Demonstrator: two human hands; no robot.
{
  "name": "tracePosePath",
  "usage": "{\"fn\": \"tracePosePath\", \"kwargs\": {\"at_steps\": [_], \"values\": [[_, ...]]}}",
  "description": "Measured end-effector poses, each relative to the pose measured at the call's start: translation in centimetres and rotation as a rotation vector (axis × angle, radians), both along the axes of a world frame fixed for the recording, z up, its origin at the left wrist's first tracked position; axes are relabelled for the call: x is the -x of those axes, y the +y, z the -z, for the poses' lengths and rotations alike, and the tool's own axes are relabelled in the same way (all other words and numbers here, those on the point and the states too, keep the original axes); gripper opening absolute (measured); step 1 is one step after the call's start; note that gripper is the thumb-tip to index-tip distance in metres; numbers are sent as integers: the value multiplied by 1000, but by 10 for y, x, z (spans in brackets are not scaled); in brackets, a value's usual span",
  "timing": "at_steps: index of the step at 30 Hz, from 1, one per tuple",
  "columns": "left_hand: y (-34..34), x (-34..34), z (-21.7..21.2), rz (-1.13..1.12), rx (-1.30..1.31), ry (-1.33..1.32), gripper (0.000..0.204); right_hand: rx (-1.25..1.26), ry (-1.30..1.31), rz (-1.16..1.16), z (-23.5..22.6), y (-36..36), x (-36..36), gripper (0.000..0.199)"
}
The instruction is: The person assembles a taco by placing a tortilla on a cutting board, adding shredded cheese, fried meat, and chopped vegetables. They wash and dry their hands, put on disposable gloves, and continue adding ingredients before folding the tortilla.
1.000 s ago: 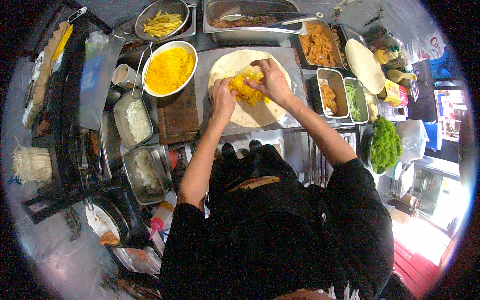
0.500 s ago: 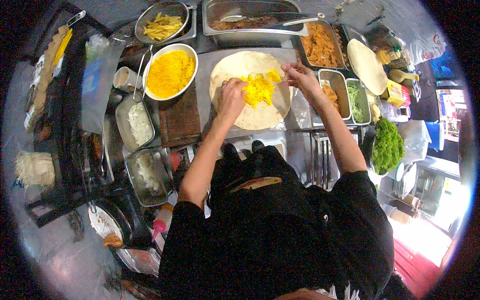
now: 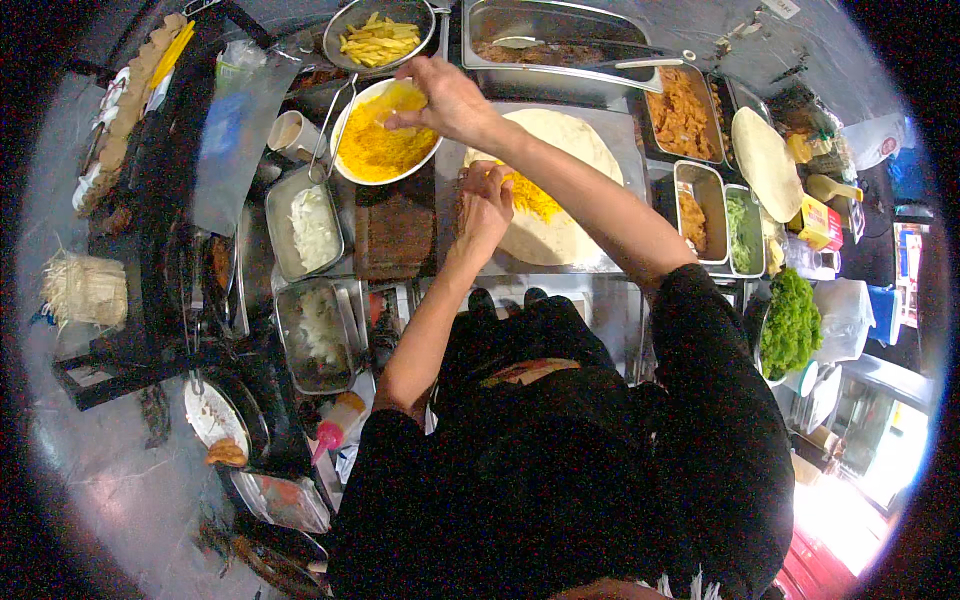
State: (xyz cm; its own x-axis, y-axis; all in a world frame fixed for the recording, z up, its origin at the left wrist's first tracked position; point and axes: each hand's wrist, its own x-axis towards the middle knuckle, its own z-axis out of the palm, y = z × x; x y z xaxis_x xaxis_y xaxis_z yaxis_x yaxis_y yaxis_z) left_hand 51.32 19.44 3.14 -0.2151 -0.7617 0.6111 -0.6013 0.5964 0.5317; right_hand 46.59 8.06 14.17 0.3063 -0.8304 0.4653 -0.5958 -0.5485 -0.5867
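A round flatbread (image 3: 570, 150) lies on a metal board (image 3: 628, 128), with yellow rice-like food (image 3: 530, 200) heaped in its middle. At the heap's left side is my left hand (image 3: 485, 205). Its fingers are curled, and what they hold, if anything, is hidden. My right forearm crosses over the flatbread, hiding part of it. My right hand (image 3: 450, 100) is above a white-rimmed bowl (image 3: 438, 150) of the same yellow food. Its thumb and fingers curve around a pale, see-through yellowish shape, perhaps a clear cup, too blurred to name.
Tongs (image 3: 335, 130) lean at the bowl's left. Fries (image 3: 380, 42) sit in a strainer behind it. Trays of white shreds (image 3: 315, 225) stand left. Meat trays (image 3: 682, 115), green shreds (image 3: 738, 230), another flatbread (image 3: 768, 165) and lettuce (image 3: 790, 325) are at right.
My right hand has swung left from the flatbread's right side to above the yellow bowl. My left hand stays by the heap, its fingers more curled. The whole view has shifted.
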Motion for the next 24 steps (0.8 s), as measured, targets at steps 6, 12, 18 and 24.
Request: {"fn": "tracePosePath", "kwargs": {"at_steps": [6, 12, 18, 24], "values": [[3, -24, -13, -76, -322, -41, 26, -78, 9, 23, -13, 17, 28, 67], [-2, -12, -18, 66, -295, 4, 27, -256, 185, 359, 23, 95, 178, 26], [-5, 21, -17, 202, -265, -201, 28, -284, 215, 280, 78, 156, 192, 21], [-9, 46, -19, 248, -437, -257, 33, -294, 178, 286, 100, 146, 190, 29]]}}
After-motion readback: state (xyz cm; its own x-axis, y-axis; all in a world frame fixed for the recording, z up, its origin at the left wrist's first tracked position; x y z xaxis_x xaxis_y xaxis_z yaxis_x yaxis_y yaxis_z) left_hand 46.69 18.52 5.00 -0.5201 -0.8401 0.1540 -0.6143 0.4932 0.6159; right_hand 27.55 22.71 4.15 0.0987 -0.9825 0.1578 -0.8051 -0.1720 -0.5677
